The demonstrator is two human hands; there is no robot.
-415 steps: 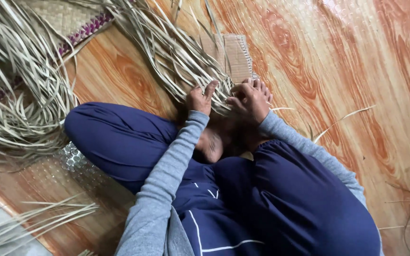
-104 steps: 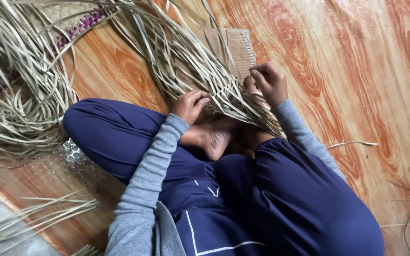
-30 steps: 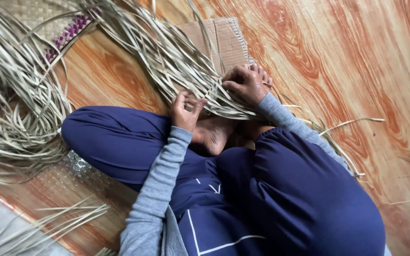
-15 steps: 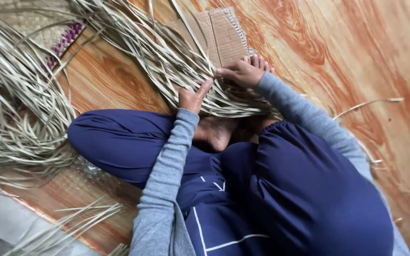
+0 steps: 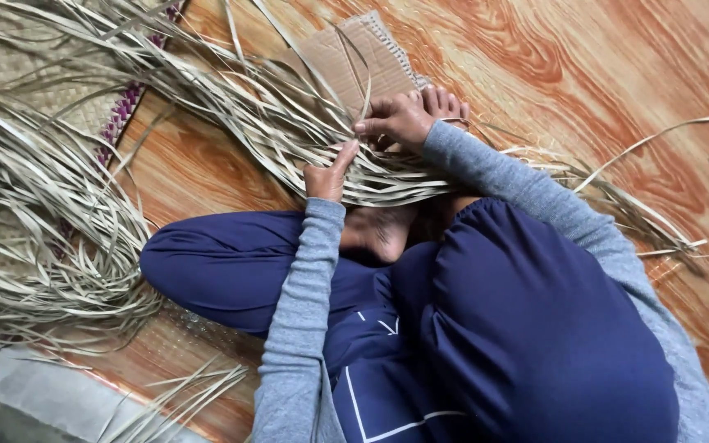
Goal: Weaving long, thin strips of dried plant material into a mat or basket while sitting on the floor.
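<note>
I sit cross-legged on the floor in dark blue trousers and grey sleeves. A fan of long dried leaf strips (image 5: 289,123) lies in front of my legs, partly plaited where it crosses my bare feet. My left hand (image 5: 328,172) pinches strips at the near edge of the plaited part. Just beyond it, my right hand (image 5: 395,119) grips a few strips between fingers and thumb. The toes of one foot (image 5: 445,102) press down on the work beside the right hand. A flat piece of brown cardboard (image 5: 354,53) lies under the strips.
A big loose tangle of dried strips (image 5: 34,221) covers the floor at left, over a woven mat with a purple band (image 5: 121,115). Stray strips (image 5: 642,221) trail off to the right on the wood-patterned floor covering (image 5: 617,66). A grey concrete edge (image 5: 34,402) shows at bottom left.
The view has shifted left and down. Both hands stayed on the plaited strips, the right hand moving slightly toward the left one, and more strips now trail out to the right.
</note>
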